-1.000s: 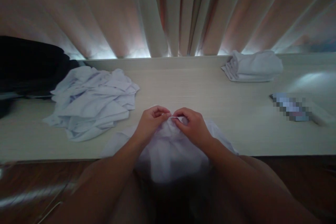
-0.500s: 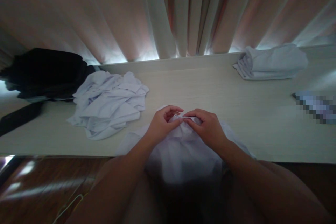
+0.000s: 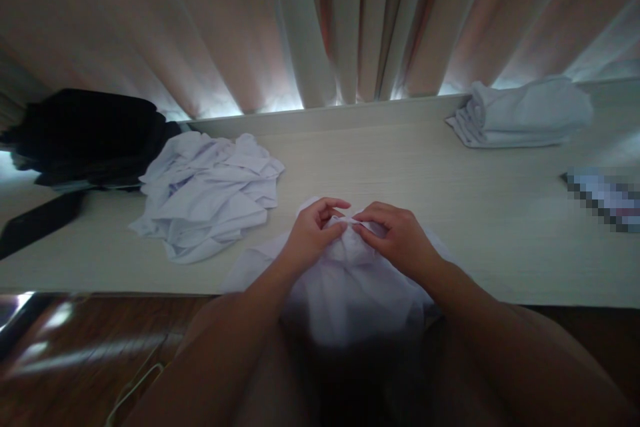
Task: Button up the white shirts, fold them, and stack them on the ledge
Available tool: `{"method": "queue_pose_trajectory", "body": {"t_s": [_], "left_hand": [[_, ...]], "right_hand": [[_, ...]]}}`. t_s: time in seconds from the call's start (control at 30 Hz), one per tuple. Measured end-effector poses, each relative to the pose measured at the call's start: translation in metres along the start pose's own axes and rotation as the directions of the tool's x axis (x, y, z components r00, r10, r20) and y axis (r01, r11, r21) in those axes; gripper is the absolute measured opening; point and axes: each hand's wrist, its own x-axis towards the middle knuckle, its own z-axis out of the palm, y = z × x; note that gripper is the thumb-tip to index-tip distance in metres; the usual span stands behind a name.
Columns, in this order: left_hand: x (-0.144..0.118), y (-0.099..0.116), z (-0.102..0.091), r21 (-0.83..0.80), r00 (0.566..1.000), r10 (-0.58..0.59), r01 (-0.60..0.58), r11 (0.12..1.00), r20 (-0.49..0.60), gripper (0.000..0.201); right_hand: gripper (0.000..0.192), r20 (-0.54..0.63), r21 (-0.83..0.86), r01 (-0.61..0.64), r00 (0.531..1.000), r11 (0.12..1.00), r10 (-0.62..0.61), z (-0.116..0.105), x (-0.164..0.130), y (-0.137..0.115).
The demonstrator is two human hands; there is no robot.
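A white shirt (image 3: 345, 287) lies over the near edge of a pale wooden table (image 3: 450, 213) and hangs down toward me. My left hand (image 3: 313, 237) and my right hand (image 3: 397, 240) meet at its top edge, each pinching the cloth between thumb and fingers, fingertips almost touching. The shirt's lower part fades into shadow between my forearms.
A crumpled heap of white clothes (image 3: 207, 193) lies to the left. Folded white clothes (image 3: 525, 113) are stacked at the far right. Dark cloth (image 3: 85, 137) sits at the far left, and a blurred flat object (image 3: 605, 197) at the right edge. Curtains (image 3: 320, 20) hang behind.
The view has shifted, so everything sits further right in frame than a second ago. My hands stay pinched together on the shirt's top edge, with only small finger movements.
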Motion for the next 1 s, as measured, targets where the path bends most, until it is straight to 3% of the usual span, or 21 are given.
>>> {"method": "queue_pose_trajectory", "body": {"t_s": [0.67, 1.0], "left_hand": [[-0.0034, 0.0056, 0.0053, 0.206, 0.994, 0.106, -0.098, 0.974, -0.026, 0.024], [-0.0067, 0.0065, 0.0054, 0.264, 0.994, 0.093, -0.077, 0.962, -0.049, 0.015]], "right_hand": [[0.011, -0.003, -0.02, 0.009, 1.0, 1.0, -0.009, 0.0053, -0.0008, 0.004], [0.012, -0.006, 0.047, -0.084, 0.996, 0.995, 0.084, 0.0046, 0.0, 0.0011]]}}
